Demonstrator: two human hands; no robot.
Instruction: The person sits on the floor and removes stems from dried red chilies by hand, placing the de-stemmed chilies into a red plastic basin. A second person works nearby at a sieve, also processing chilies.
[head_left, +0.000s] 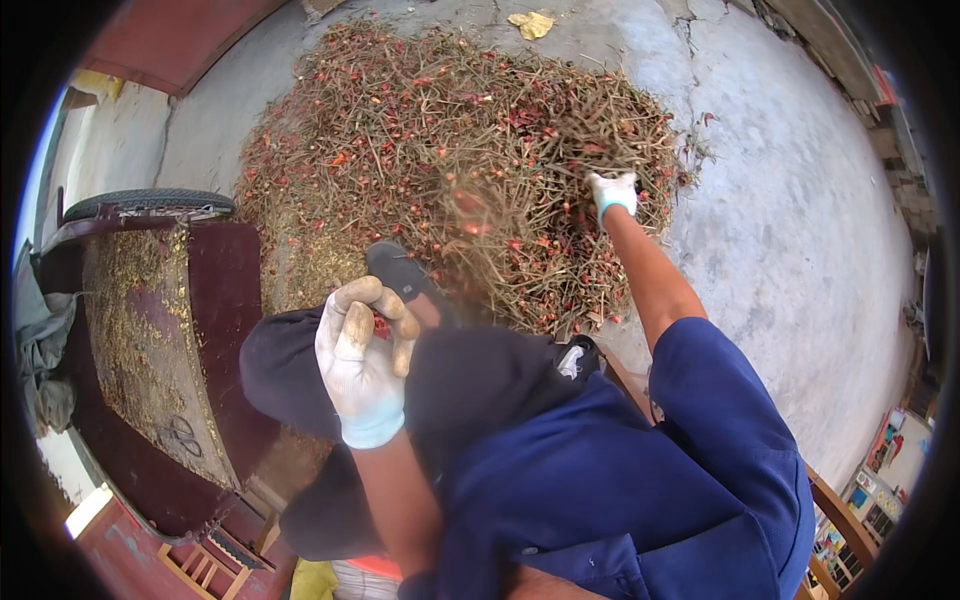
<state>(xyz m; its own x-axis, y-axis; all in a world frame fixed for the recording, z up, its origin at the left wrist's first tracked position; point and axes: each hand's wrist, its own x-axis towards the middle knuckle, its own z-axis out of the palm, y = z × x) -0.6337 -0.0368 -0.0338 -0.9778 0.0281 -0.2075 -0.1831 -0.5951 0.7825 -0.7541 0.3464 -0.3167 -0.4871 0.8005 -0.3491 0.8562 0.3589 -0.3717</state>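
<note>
My left hand (364, 367), in a white knit glove with dirty fingertips and a light blue cuff, is raised over my dark-trousered lap. Its fingers curl loosely, and a small red piece (381, 327) shows between them; whether they grip it is unclear. My right hand (615, 193), gloved alike, reaches out to the right side of a broad heap of dry stalks (420, 112). Its fingers close into a tangled clump of stalks (604, 142) and are partly hidden by it. Red and orange pod-like pieces dot the heap. Some blurred orange-red pieces (469, 214) appear in mid-air above it.
To the left stands a dark red cart or barrow (225, 300) with a wheel (150, 202); yellowish seeds or flakes and scissors (180, 436) lie on its bed. My shoe (397, 266) rests at the heap's edge. Concrete floor (780, 225) extends right. A wooden chair part (840, 517) is behind me.
</note>
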